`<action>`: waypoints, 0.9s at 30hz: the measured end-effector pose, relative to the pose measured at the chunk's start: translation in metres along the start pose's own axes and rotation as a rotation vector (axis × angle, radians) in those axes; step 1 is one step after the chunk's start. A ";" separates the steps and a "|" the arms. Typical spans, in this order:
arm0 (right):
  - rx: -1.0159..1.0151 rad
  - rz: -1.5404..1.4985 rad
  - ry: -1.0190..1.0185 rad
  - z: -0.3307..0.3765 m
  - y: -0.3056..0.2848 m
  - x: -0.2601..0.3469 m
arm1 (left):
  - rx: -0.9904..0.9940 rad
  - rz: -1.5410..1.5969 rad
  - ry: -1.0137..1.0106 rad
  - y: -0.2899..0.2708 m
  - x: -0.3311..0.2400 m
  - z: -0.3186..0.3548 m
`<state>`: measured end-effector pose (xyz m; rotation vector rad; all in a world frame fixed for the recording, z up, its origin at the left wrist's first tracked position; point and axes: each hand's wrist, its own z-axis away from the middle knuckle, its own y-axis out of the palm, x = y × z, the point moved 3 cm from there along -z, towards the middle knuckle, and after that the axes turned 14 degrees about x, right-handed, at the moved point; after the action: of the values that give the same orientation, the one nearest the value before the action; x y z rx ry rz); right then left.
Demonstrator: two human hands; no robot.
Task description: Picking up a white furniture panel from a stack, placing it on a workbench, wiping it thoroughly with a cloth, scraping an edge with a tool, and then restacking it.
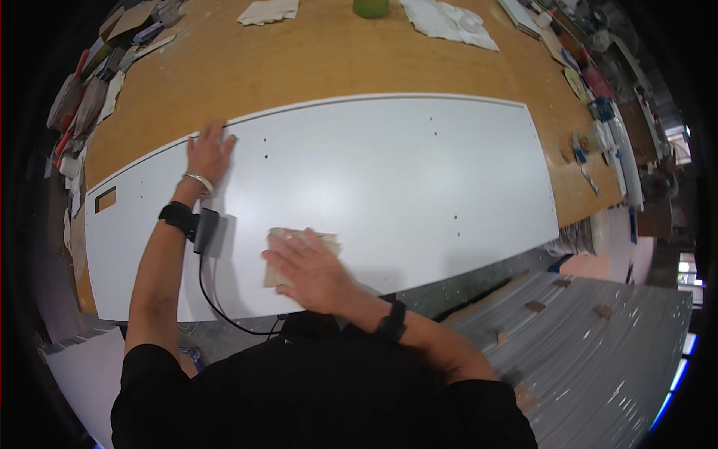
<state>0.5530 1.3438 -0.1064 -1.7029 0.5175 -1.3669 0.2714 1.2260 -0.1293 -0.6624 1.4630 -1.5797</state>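
- Right hand (310, 271), nearest the camera, lies flat with fingers spread on a tan sheet of sandpaper (299, 251), pressing it onto the white panel (389, 179) close to the panel's near edge.
- Only the sheet's far and left margins show beyond the fingers; the rest is under the palm, so its full outline is hard to tell.
- Left hand (208, 153) rests open, palm down, on the far edge of the same panel, left of the sandpaper and well apart from it; it grips nothing and seems to steady the board.
- A black strap with a small black box (206, 228) sits on the left wrist, and a dark cable runs from it toward the body.
- The panel lies flat across the wooden table (299, 60), long side left to right, with a small rectangular cut-out (105, 199) near its left end and a few tiny drilled holes scattered over it.
- As a judgement: the sanding appears to be in an early or middle stretch. The sheet sits at the near left-centre, and the broad right half looks evenly matte with no visible dust trail, though the fisheye view is too coarse to tell worked surface from unworked.
- Beyond the panel, crumpled white cloths (449, 21) and a green cup (370, 7) sit at the table's far side.
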 end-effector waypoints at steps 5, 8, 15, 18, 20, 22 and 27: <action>-0.250 0.451 0.851 0.129 -0.048 -0.099 | -0.066 -0.039 0.011 -0.019 0.090 0.031; -0.427 0.357 1.413 0.251 -0.104 -0.173 | -0.054 -0.044 -0.049 -0.009 0.048 0.025; -0.323 0.234 0.575 0.078 -0.010 -0.032 | -0.038 -0.071 -0.092 -0.008 0.053 0.055; -0.200 0.020 0.236 0.047 0.012 0.026 | -0.055 -0.072 -0.036 -0.002 0.058 0.048; -0.230 0.053 0.250 0.067 0.003 0.006 | -0.046 -0.089 -0.050 -0.001 0.069 0.051; -0.386 0.249 0.561 0.126 -0.039 -0.078 | -0.045 -0.092 -0.094 -0.001 0.067 0.057; -0.747 0.047 1.472 0.351 -0.159 -0.232 | -0.040 -0.091 -0.218 0.013 0.057 0.065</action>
<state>0.7770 1.7338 -0.1161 -0.7964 2.0282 -2.4206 0.3016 1.1443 -0.1402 -0.9067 1.3214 -1.4973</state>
